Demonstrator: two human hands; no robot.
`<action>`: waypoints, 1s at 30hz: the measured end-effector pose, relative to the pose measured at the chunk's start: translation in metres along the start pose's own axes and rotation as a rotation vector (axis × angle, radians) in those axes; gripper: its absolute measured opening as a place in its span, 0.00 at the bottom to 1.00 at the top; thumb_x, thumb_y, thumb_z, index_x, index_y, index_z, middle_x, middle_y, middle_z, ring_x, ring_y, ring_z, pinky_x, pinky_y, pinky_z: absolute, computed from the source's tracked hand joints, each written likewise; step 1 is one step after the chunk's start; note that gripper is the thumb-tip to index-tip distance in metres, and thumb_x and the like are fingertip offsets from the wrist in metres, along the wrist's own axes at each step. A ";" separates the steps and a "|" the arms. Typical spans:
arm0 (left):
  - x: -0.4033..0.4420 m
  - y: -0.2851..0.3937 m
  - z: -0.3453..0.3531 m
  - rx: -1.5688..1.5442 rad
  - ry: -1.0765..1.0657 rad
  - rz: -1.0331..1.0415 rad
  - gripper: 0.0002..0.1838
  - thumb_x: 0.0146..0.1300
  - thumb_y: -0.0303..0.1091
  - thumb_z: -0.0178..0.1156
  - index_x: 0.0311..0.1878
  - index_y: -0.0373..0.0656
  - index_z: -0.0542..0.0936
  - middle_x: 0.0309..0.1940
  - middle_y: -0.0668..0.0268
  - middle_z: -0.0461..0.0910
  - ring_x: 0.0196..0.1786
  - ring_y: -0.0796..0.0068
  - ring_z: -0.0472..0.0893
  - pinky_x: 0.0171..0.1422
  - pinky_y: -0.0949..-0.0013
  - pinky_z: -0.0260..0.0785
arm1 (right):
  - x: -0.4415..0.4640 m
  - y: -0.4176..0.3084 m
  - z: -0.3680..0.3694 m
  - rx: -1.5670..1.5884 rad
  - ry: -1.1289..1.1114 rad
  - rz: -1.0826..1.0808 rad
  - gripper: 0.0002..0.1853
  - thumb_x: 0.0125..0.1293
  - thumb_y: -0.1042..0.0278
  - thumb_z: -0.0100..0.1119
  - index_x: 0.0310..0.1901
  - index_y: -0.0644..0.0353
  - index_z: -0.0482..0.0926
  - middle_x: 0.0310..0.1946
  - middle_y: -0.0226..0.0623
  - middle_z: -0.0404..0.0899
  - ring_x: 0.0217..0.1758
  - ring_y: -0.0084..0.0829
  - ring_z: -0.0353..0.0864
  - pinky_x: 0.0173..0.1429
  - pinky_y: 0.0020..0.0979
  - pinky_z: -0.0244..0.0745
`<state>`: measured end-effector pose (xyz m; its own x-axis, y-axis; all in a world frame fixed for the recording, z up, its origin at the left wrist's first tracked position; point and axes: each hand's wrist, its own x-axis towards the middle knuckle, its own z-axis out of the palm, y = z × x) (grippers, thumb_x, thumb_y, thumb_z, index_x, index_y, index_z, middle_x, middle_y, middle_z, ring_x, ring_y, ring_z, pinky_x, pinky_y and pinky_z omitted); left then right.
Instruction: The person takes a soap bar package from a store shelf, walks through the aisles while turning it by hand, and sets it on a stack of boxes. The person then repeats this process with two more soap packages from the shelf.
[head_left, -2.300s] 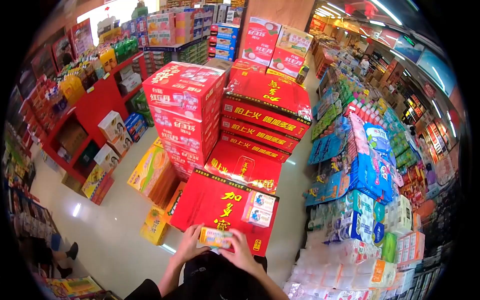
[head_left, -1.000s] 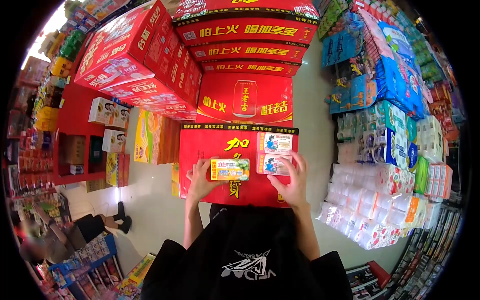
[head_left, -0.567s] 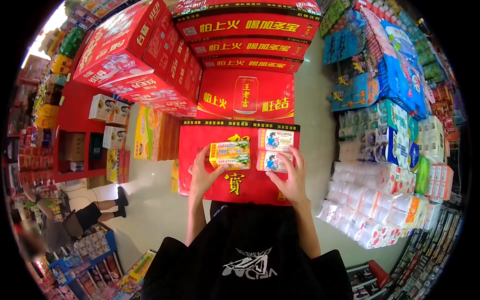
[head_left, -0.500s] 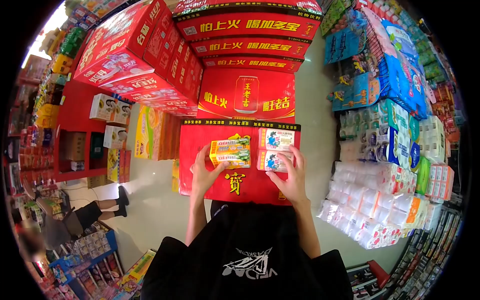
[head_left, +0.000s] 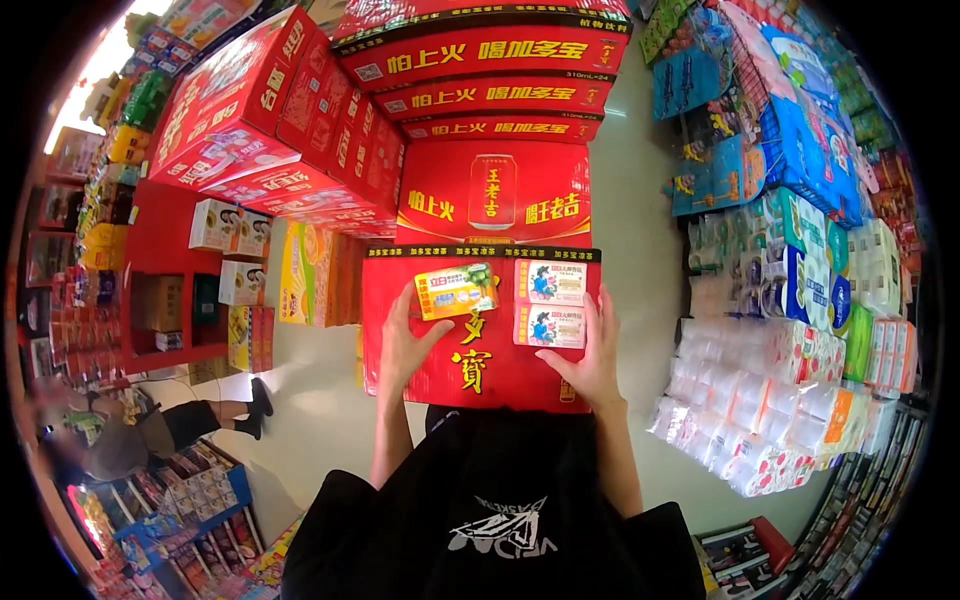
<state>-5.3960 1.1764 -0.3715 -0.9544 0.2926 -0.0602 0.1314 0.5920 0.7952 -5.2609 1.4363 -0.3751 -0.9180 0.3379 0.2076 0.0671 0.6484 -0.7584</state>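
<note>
A yellow soap pack (head_left: 457, 290) with green printing lies slightly tilted on top of a red drinks carton (head_left: 420, 370). My left hand (head_left: 404, 343) is at the pack's left edge, its thumb spread away and not closed around it. To the right lie two pale pink soap packs, an upper one (head_left: 552, 282) and a lower one (head_left: 550, 327), one above the other. My right hand (head_left: 592, 352) rests beside their right edges with fingers stretched up and the thumb apart, just below the lower pack.
Behind stand stacked red drinks cartons (head_left: 490, 190), with more red boxes (head_left: 290, 130) at the left. Wrapped tissue rolls (head_left: 740, 400) are piled along the right. A person (head_left: 165, 435) is at the lower left near a blue display rack (head_left: 240, 485).
Two yellow faces showed between my left fingers and thumb; now one broader face shows, tilted, and the thumb has come away. My right hand's grip on the lower pink pack has loosened.
</note>
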 end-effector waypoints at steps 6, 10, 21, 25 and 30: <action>0.005 0.002 0.003 0.034 0.013 -0.025 0.40 0.51 0.34 0.73 0.65 0.32 0.66 0.52 0.52 0.78 0.52 0.62 0.79 0.55 0.62 0.71 | 0.005 0.012 -0.006 -0.043 -0.077 -0.043 0.56 0.43 0.52 0.77 0.70 0.65 0.54 0.70 0.53 0.54 0.72 0.54 0.53 0.72 0.50 0.54; 0.005 0.003 0.006 0.010 0.043 0.010 0.40 0.51 0.34 0.73 0.65 0.31 0.66 0.50 0.49 0.77 0.53 0.58 0.78 0.55 0.61 0.71 | 0.007 0.012 -0.003 -0.041 -0.118 -0.040 0.56 0.43 0.53 0.77 0.70 0.65 0.54 0.69 0.51 0.57 0.72 0.54 0.54 0.72 0.50 0.53; 0.026 0.005 0.012 0.020 -0.016 0.047 0.40 0.51 0.35 0.73 0.65 0.33 0.67 0.49 0.47 0.76 0.54 0.54 0.78 0.56 0.59 0.72 | 0.008 0.010 0.001 0.094 -0.080 0.027 0.53 0.42 0.62 0.79 0.69 0.62 0.56 0.67 0.45 0.62 0.71 0.53 0.56 0.72 0.48 0.55; 0.032 -0.004 0.020 0.065 -0.014 0.108 0.41 0.51 0.37 0.73 0.66 0.34 0.66 0.49 0.46 0.76 0.55 0.52 0.77 0.56 0.58 0.72 | 0.008 0.011 0.001 0.094 -0.079 0.025 0.53 0.41 0.64 0.79 0.69 0.63 0.57 0.67 0.47 0.61 0.71 0.52 0.56 0.72 0.47 0.55; 0.034 -0.001 0.022 0.014 -0.054 0.044 0.42 0.50 0.38 0.73 0.66 0.33 0.66 0.51 0.46 0.75 0.56 0.51 0.77 0.57 0.58 0.71 | 0.008 0.010 0.001 0.079 -0.092 0.029 0.54 0.41 0.65 0.79 0.69 0.64 0.56 0.65 0.51 0.60 0.71 0.50 0.55 0.72 0.44 0.56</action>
<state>-5.4223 1.2022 -0.3880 -0.9319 0.3580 -0.0579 0.1769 0.5881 0.7892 -5.2682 1.4444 -0.3818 -0.9483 0.2897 0.1300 0.0668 0.5822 -0.8103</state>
